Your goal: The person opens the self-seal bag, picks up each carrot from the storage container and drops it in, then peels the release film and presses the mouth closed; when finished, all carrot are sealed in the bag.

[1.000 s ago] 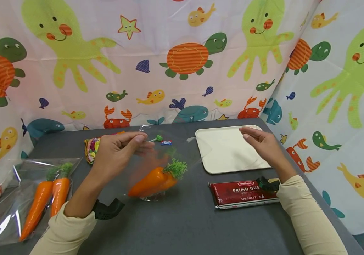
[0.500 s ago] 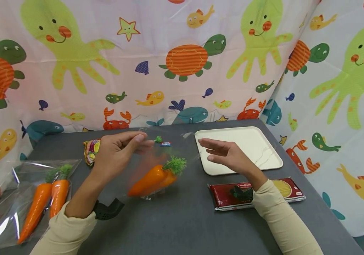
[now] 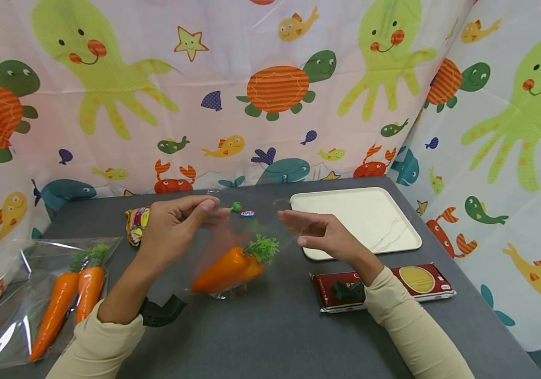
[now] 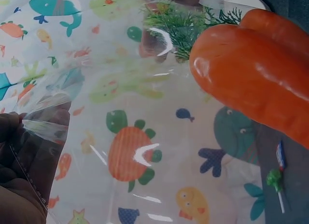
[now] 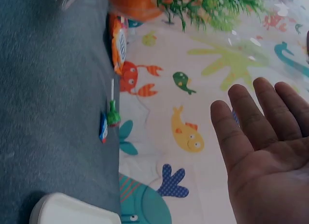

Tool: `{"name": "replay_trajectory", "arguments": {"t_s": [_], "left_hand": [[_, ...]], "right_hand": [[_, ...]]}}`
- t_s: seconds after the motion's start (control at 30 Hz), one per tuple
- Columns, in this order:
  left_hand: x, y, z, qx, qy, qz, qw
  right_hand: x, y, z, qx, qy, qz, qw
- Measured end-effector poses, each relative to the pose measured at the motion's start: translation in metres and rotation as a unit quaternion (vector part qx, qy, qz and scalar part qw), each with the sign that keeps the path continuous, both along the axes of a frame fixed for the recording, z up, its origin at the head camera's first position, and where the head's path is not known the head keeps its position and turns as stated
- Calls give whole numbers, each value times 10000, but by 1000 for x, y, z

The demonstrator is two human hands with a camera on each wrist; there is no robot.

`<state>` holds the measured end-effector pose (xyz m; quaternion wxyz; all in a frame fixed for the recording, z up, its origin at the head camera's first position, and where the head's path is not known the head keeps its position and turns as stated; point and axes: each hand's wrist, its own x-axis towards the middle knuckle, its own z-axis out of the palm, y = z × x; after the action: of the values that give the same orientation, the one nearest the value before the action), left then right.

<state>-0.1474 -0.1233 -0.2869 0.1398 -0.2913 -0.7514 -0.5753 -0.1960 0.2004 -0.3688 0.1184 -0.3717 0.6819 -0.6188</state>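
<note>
Orange plastic carrot (image 3: 225, 268) bagged in clear plastic bag (image 3: 232, 237), mouth pinched by left hand (image 3: 175, 226); right hand (image 3: 322, 234) flat-open beside, sealing outstanding.

— How does the left hand (image 3: 173, 225) sit?
— It is raised, wrist bent, thumb and fingertips (image 3: 208, 206) pinched together out toward the other hand; the forearm runs back in a cream sleeve (image 3: 101, 345) with a dark strap at the wrist.
— And the right hand (image 3: 322, 234)?
— It hovers level with the left one, palm turned inward, fingers (image 5: 251, 122) straight and close together, gripping nothing.
</note>
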Motion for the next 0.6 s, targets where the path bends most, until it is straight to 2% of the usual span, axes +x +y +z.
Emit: {"name": "replay_trajectory", "arguments": {"t_s": [0.13, 0.3, 0.4, 0.6], "left_hand": [[-1, -1, 0, 20, 34, -77, 10000], [0, -4, -2, 73, -11, -11, 10000], [1, -6, -2, 112, -100, 72, 9999], [3, -9, -1, 222, -226, 39, 9995]], "right_hand": [[4, -4, 3, 193, -43, -302, 9993], [5, -8, 8, 386, 122, -676, 9969], [6, -11, 9, 229, 100, -800, 9965], [13, -10, 17, -180, -24, -919, 9956]]}}
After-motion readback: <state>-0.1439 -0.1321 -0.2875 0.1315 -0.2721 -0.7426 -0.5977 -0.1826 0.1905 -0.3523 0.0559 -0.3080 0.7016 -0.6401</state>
